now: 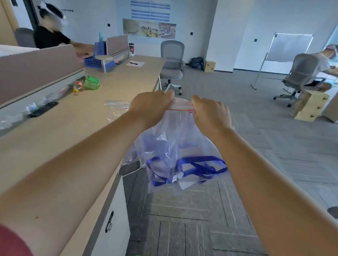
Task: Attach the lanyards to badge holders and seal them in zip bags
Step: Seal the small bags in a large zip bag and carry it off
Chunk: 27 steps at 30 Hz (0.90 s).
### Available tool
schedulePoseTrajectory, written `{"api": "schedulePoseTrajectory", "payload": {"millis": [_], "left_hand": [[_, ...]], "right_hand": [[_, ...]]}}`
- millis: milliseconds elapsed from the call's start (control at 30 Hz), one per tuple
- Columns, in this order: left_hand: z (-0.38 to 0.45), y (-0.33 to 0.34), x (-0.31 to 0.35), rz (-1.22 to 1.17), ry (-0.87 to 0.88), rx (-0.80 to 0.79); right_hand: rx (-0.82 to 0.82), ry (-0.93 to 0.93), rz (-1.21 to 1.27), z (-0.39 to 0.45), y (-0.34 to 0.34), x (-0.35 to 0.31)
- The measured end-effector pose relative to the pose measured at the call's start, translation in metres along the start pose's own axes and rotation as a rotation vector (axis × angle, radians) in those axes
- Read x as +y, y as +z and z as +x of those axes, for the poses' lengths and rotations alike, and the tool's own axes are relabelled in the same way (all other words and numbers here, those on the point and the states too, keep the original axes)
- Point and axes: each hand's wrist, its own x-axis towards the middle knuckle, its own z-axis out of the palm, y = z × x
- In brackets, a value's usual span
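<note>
Zip bag [175,136] w/ blue lanyards [197,167] & badge holders inside, held in air beside table [69,129]; left hand [151,105] & right hand [210,112] fingers pinching top strip: sealing step, next likely pressing strip shut along full length.

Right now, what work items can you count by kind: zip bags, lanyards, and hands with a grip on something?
Zip bags: 2, the held bag and a spare bag on the desk
Blue lanyards inside the held bag: cannot tell, tangled
Hands gripping: 2, left hand and right hand, both pinching the bag's zip edge
Total countable: 4
</note>
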Motion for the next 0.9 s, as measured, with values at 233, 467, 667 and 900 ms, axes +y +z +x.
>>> {"api": "schedulePoseTrajectory", "payload": {"millis": [233, 467, 667, 900], "left_hand": [[0.12, 0.046, 0.028, -0.06, 0.121, 0.02], [0.272, 0.099, 0.034, -0.112, 0.145, 0.034], [0.392, 0.14, 0.036, -0.14, 0.162, 0.039], [0.534, 0.208, 0.028, -0.137, 0.12, 0.029]], "right_hand": [[0.007, 0.084, -0.053, 0.069, 0.048, 0.088], [0.013, 0.117, -0.063, 0.191, 0.108, 0.174], [0.021, 0.128, -0.043, 0.286, 0.155, 0.241], [-0.016, 0.095, -0.037, 0.408, 0.232, 0.317]]}}
